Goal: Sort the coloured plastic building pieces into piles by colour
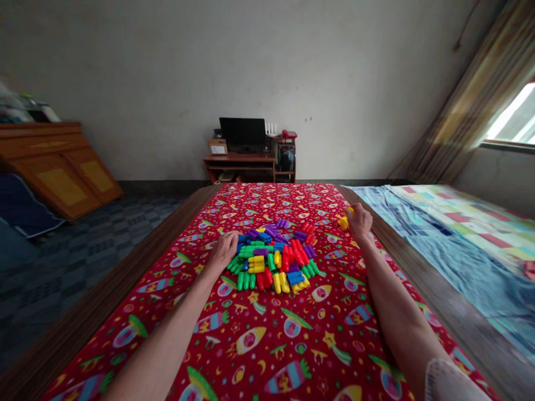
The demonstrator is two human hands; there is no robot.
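Note:
A pile of plastic pieces in green, yellow, red, blue and purple lies on the red patterned cloth [267, 345]. At the pile's left edge is my left hand [226, 248], its fingers curled down beside a blue piece [242, 239]; whether they grip anything is hidden. Farther off to the right, apart from the pile, my right hand [360, 220] has its fingers closed on yellow pieces [344, 222] near the cloth's right edge. Red pieces [297, 253] lie at the right of the pile, and green ones [246, 280] at its near left.
Dark wooden table edges [104, 295] flank the cloth. On the right is a bed with a blue and patchwork cover [438, 245]. Beyond the table, a desk [240, 158] holds a monitor [243, 133]. A wooden cabinet [62, 172] is at the left.

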